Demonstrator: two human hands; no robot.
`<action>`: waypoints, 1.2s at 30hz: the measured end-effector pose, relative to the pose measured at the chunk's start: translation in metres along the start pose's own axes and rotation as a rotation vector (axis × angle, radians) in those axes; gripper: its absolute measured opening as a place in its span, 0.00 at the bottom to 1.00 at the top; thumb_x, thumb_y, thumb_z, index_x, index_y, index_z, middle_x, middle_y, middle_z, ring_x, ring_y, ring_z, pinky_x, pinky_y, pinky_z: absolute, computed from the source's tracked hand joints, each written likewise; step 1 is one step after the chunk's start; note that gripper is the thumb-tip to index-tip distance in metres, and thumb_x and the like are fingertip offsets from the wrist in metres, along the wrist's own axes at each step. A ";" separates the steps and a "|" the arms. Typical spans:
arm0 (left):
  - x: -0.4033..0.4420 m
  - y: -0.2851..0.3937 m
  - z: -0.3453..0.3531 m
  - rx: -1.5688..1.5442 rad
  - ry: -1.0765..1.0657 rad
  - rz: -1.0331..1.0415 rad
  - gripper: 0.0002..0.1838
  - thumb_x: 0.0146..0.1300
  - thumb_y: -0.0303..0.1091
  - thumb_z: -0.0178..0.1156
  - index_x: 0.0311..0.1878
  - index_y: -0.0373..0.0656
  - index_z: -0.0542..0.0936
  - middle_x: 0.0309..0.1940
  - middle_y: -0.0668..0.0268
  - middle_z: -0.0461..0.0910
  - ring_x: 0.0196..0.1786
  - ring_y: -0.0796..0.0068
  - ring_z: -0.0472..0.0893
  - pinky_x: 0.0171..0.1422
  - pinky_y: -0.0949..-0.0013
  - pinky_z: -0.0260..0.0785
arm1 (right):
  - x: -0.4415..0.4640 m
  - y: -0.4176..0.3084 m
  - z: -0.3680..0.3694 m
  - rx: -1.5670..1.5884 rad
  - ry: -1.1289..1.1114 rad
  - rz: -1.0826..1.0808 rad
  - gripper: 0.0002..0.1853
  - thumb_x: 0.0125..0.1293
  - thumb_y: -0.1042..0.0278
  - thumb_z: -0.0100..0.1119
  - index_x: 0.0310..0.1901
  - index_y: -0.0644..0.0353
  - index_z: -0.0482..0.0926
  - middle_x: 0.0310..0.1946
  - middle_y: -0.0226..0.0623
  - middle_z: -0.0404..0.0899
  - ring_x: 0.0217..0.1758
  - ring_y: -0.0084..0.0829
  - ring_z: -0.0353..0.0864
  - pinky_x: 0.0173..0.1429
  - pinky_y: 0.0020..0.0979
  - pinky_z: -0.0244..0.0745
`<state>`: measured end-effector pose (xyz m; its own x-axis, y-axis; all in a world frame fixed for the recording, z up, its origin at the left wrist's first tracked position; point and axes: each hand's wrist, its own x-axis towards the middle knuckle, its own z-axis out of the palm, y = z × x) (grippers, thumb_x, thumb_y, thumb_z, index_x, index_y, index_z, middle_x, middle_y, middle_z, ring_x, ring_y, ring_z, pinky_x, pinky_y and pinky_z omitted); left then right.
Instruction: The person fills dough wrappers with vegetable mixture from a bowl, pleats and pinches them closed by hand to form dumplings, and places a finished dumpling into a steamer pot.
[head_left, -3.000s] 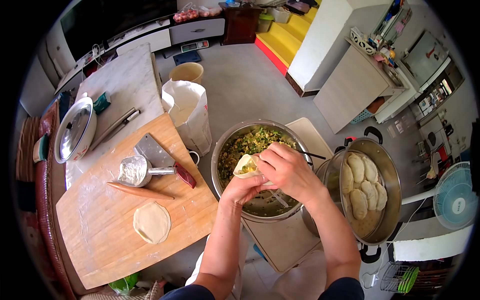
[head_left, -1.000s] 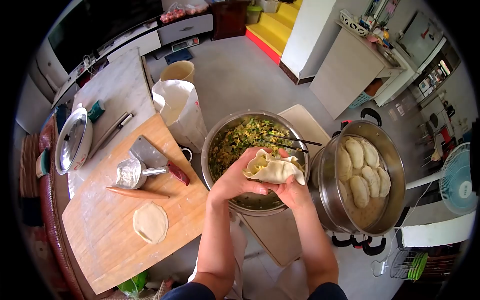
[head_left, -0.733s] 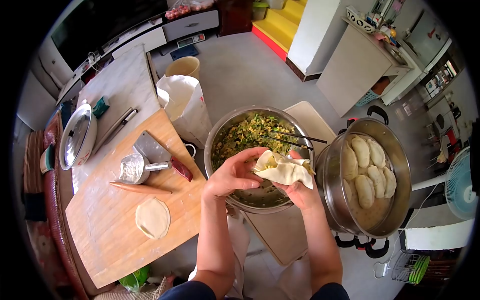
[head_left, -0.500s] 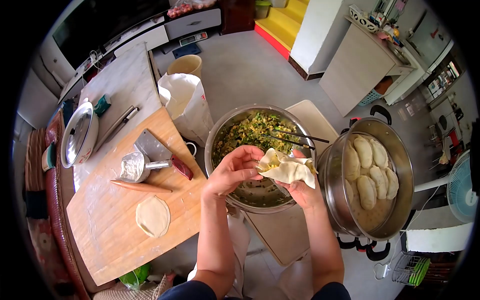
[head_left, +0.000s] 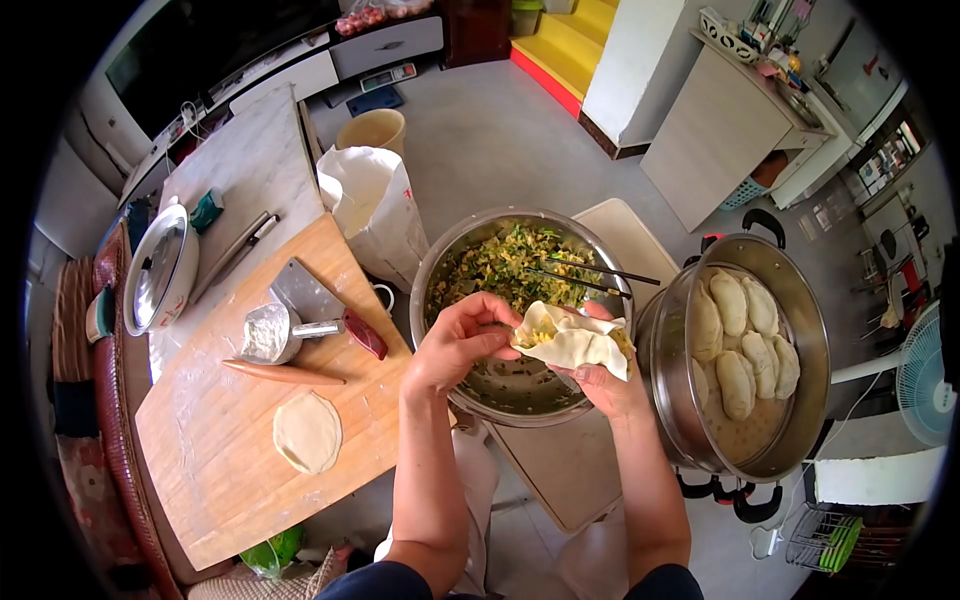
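Observation:
A partly folded dumpling (head_left: 572,342) with yellow-green filling showing at its ends is held between my hands, above the near part of a steel bowl (head_left: 425,290). My left hand (head_left: 462,335) pinches the dumpling's left end with thumb and fingertips. Around its right end curls my right hand (head_left: 605,380), the thumb at the near side; some fingers are hidden behind the dough. Chopped green and yellow filling (head_left: 505,262) lies in the bowl, and a pair of black chopsticks (head_left: 590,275) rests in it across the right rim.
To the right stands a steamer pot (head_left: 815,380) with several shaped dumplings (head_left: 735,385). On the wooden board (head_left: 210,450) at left lie a dough round (head_left: 307,432), a rolling pin (head_left: 282,373), a flour scoop (head_left: 268,335) and a cleaver (head_left: 310,293). A white sack (head_left: 385,220) stands behind the board.
My left fingers have shifted slightly along the dumpling's left end, and the dumpling has tilted a little, showing more filling there. My right hand has barely moved.

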<state>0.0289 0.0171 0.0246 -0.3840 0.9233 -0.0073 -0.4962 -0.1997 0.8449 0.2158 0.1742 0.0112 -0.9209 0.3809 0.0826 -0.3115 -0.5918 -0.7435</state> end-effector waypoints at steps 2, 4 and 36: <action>0.000 0.005 0.007 0.057 0.000 0.002 0.13 0.64 0.16 0.59 0.51 0.35 0.78 0.48 0.62 0.81 0.49 0.73 0.83 0.52 0.70 0.83 | 0.000 0.001 0.000 0.033 -0.021 -0.007 0.45 0.56 0.78 0.73 0.74 0.48 0.63 0.72 0.46 0.65 0.72 0.47 0.69 0.65 0.51 0.77; -0.001 0.005 0.006 0.051 -0.007 -0.017 0.15 0.63 0.15 0.59 0.52 0.35 0.79 0.49 0.64 0.79 0.49 0.75 0.82 0.53 0.71 0.81 | 0.000 0.001 0.000 0.047 -0.030 -0.007 0.44 0.56 0.79 0.72 0.74 0.49 0.62 0.72 0.47 0.64 0.72 0.47 0.69 0.66 0.53 0.76; 0.000 0.008 0.023 0.251 0.122 0.046 0.08 0.61 0.17 0.63 0.43 0.37 0.80 0.37 0.70 0.82 0.38 0.84 0.80 0.44 0.78 0.74 | -0.001 0.000 0.003 0.059 -0.027 -0.043 0.43 0.57 0.81 0.70 0.74 0.54 0.62 0.71 0.47 0.66 0.72 0.46 0.69 0.67 0.50 0.75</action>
<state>0.0427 0.0229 0.0439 -0.5003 0.8657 -0.0169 -0.2730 -0.1392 0.9519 0.2158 0.1723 0.0130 -0.9121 0.3880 0.1321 -0.3633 -0.6162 -0.6988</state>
